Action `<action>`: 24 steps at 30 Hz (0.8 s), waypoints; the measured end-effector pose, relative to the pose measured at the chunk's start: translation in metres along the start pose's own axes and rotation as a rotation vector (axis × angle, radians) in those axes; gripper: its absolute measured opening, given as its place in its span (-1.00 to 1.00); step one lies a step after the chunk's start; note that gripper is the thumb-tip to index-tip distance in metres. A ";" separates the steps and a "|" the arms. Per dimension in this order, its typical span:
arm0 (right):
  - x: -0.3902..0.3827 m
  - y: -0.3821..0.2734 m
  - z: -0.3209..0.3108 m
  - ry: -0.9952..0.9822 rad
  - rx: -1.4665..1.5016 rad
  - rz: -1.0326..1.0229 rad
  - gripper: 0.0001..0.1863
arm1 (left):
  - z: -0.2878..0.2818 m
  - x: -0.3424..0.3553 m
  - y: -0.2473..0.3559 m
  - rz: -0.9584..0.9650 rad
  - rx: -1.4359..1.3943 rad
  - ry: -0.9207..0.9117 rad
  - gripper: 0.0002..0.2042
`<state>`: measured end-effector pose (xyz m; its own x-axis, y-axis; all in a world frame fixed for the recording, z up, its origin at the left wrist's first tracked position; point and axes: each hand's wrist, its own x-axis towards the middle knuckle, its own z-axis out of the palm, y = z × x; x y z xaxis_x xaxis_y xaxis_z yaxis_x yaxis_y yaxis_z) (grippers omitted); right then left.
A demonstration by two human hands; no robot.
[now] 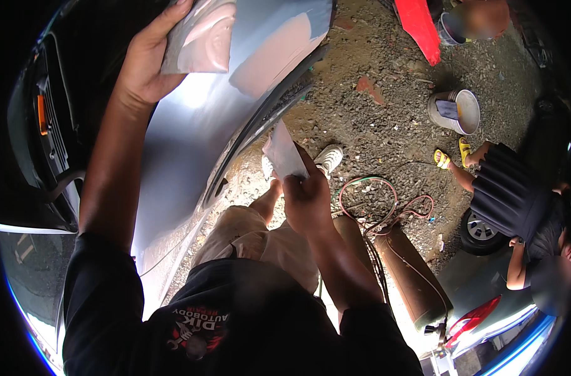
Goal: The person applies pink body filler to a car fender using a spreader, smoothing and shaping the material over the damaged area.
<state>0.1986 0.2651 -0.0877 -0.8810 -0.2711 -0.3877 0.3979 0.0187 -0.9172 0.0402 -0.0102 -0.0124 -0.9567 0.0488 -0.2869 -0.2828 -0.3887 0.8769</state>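
Note:
My left hand (146, 66) is closed on a flat mixing plate (200, 39) smeared with pale pink body filler, held up over the car panel at the top. Below and to the right, my right hand (307, 199) grips a thin, flat filler spreader (288, 153), its blade pointing up and left. Pinkish filler shows along the blade's left edge. The spreader is apart from the car. On the grey car panel (172, 156) lies a broad pink filler patch (274, 56), near the panel's dark lower edge and right of the plate.
Gravel ground (373, 138) stretches to the right. A bucket (456, 113) stands on it. Looped hoses (368, 182) lie near two gas cylinders (417, 276). A seated person (514, 188) in yellow sandals is at right, beside a car wheel (483, 233). A red panel (419, 28) is far off.

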 end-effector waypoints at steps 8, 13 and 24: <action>-0.009 -0.058 -0.024 0.137 -0.198 -0.955 -0.35 | 0.057 -0.052 -0.027 -0.072 0.094 0.053 -0.45; -0.007 -0.064 -0.005 0.158 -0.496 -1.048 -0.56 | 0.095 -0.075 -0.036 -0.100 0.066 0.081 -0.28; 0.019 -0.021 -0.031 0.215 -0.714 -0.749 -0.25 | 0.062 -0.081 -0.035 -0.056 -0.265 -0.356 -0.63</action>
<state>0.1653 0.2893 -0.0792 -0.8942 -0.2723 0.3553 -0.4470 0.4983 -0.7429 0.1228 0.0561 0.0041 -0.9175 0.3721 -0.1403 -0.3522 -0.5967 0.7210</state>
